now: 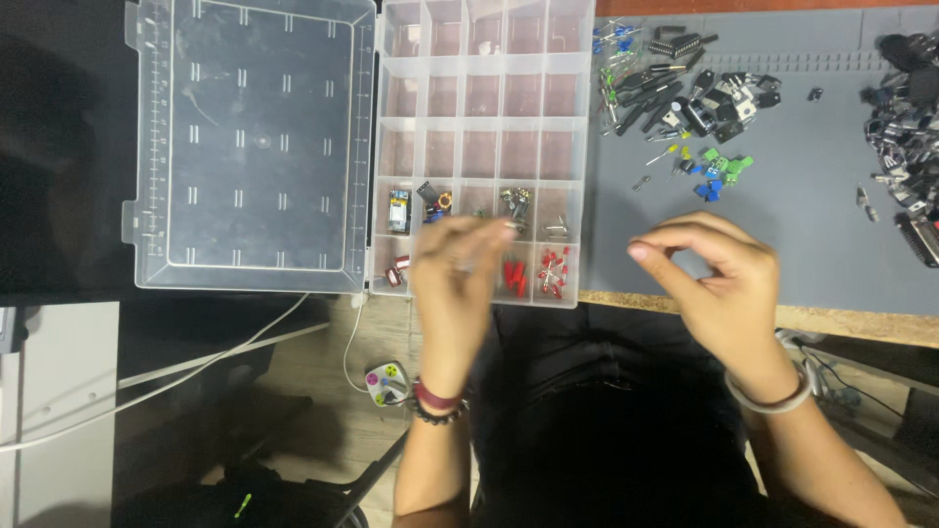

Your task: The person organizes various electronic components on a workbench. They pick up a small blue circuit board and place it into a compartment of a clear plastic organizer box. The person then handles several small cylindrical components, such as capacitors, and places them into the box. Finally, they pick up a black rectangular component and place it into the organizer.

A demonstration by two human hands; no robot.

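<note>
A clear parts box, lid open, is seen at upper centre of the frame on a grey mat. The blurred left hand is held over its lower compartments, its grip impossible to tell. The right hand is curled at centre right, fingertips pressed together.

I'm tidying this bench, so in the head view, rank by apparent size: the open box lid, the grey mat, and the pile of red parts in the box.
1. Grey mat, though edges cut off.
2. Box lid, nearly as large.
3. Red parts, far smallest.

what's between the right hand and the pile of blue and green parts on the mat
In the head view, only bare grey mat lies between the right hand and the blue and green parts.
</note>
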